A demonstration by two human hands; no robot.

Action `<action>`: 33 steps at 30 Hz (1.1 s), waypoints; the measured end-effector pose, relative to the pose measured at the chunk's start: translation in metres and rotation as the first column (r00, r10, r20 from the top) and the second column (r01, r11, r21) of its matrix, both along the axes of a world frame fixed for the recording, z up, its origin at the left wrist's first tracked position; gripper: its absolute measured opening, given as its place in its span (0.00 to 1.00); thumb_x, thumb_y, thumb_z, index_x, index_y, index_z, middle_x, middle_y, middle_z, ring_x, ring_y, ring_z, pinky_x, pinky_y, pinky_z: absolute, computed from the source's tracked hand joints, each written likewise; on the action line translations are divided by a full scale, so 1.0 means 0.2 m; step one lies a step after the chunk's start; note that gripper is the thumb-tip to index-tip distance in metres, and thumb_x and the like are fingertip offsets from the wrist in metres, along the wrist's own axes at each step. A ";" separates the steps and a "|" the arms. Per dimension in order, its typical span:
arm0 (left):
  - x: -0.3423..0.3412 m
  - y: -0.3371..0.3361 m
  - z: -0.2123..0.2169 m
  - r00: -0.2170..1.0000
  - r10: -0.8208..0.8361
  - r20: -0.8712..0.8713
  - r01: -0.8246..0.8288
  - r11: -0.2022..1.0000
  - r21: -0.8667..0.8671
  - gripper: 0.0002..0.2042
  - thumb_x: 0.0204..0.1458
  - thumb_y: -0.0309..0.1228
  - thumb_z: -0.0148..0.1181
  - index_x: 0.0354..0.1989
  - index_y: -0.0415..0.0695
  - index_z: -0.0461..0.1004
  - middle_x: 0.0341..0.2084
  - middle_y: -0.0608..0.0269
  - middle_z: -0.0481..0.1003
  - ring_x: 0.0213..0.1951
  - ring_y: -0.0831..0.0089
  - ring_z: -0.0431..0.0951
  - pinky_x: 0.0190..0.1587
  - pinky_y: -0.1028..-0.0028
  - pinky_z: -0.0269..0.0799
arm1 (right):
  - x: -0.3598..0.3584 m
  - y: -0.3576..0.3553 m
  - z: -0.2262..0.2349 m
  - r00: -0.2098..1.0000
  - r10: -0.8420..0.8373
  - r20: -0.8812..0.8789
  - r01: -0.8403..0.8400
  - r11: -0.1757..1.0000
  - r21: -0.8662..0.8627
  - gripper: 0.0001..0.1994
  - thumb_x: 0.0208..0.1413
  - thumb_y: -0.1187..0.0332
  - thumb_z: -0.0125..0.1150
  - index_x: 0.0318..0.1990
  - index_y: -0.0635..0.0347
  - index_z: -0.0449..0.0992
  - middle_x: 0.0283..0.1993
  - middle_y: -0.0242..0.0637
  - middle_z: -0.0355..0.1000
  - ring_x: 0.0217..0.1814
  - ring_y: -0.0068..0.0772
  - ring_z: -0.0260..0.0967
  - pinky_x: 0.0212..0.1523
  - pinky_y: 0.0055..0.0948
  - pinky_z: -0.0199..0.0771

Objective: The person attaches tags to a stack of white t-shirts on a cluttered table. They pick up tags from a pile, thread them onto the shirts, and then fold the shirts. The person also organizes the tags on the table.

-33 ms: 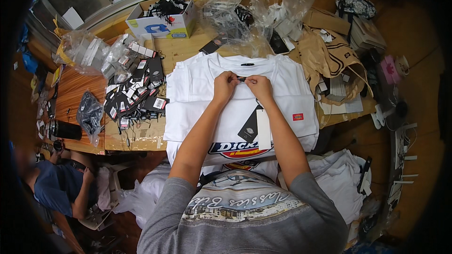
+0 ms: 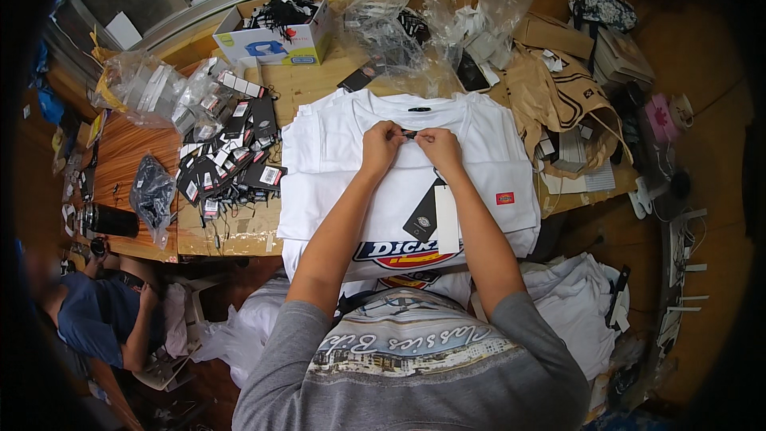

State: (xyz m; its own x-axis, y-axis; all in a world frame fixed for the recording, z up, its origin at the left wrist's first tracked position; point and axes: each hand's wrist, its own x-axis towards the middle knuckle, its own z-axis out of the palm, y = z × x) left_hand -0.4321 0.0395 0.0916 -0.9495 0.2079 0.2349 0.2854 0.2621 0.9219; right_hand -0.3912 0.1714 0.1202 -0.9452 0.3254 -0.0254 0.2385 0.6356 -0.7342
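Several white T-shirts (image 2: 343, 199) lie stacked before me on the table, one folded over so that its neckline faces up. At that neckline my left hand (image 2: 381, 144) and my right hand (image 2: 439, 146) meet, both closed in a pinch on a small black label-like piece (image 2: 410, 135). Its exact kind is hidden by my fingertips. Between my forearms, a black swing tag (image 2: 421, 214) and a white swing tag (image 2: 448, 219) rest on the shirt. A red patch (image 2: 505, 199) sits right of my right forearm, and a printed shirt front shows below the tags.
At left on the table lies a heap of black tags (image 2: 231, 152) beside clear plastic bags (image 2: 144, 88). A carton (image 2: 311, 41) of black cords stands behind; a tan bag (image 2: 550, 88) is at right. Another person (image 2: 104, 307) sits at lower left. White garments (image 2: 566, 303) are piled at lower right.
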 end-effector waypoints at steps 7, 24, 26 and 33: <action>-0.01 0.00 -0.03 0.996 -0.035 -0.083 0.038 0.999 0.037 0.06 0.35 0.15 0.53 0.24 0.34 0.68 0.20 0.62 0.71 0.24 0.80 0.69 0.28 0.83 0.65 | -0.05 0.02 0.01 0.919 0.369 0.140 -0.209 0.755 -0.621 0.06 0.46 0.67 0.53 0.26 0.60 0.70 0.14 0.26 0.59 0.12 0.17 0.51 0.13 0.17 0.49; 0.10 0.01 0.06 0.944 0.129 -0.303 -0.193 0.962 -0.193 0.03 0.34 0.21 0.56 0.21 0.38 0.70 0.19 0.58 0.69 0.21 0.65 0.70 0.25 0.74 0.64 | -0.11 0.05 0.01 0.823 0.488 0.290 -0.001 0.512 -0.859 0.09 0.52 0.67 0.44 0.21 0.53 0.59 0.11 0.20 0.48 0.09 0.12 0.38 0.08 0.16 0.33; 0.11 0.02 0.07 0.929 0.119 -0.351 -0.195 0.962 -0.190 0.02 0.35 0.22 0.55 0.20 0.40 0.70 0.19 0.59 0.69 0.21 0.62 0.69 0.25 0.70 0.63 | -0.13 0.07 -0.04 0.831 0.492 0.260 -0.008 0.478 -0.878 0.09 0.52 0.67 0.44 0.22 0.55 0.60 0.11 0.22 0.49 0.09 0.12 0.39 0.08 0.17 0.34; 0.10 -0.05 0.08 0.941 0.260 -0.219 -0.294 0.945 -0.142 0.02 0.37 0.20 0.54 0.21 0.37 0.70 0.18 0.57 0.71 0.21 0.72 0.71 0.25 0.79 0.64 | -0.05 0.11 -0.01 0.951 0.281 0.133 -0.130 0.748 -0.651 0.06 0.47 0.70 0.51 0.28 0.63 0.71 0.15 0.30 0.62 0.12 0.19 0.56 0.11 0.15 0.54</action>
State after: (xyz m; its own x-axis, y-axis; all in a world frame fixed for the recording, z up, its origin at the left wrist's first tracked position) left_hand -0.4112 0.0302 0.1066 -0.9142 -0.0035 0.4053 0.3483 0.5045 0.7900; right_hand -0.4005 0.1936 0.1191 -0.9336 -0.0374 -0.3564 0.3513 0.1002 -0.9309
